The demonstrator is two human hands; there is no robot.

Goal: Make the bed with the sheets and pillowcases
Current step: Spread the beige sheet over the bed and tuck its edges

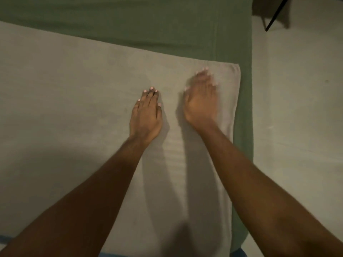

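Note:
A white pillow in its pillowcase (74,101) lies flat on the green sheet (148,21) that covers the bed. My left hand (146,113) presses flat on the pillow's middle, fingers straight and together. My right hand (201,98) lies on the pillow near its far right corner (234,71), fingers straight and blurred by motion. Both forearms reach in from the bottom of the view.
The bed's right edge (249,89) runs top to bottom, with pale floor (297,108) beyond it. A dark thin-legged object (274,13) stands at the top right corner. A strip of blue (239,253) shows at the bed's near edge.

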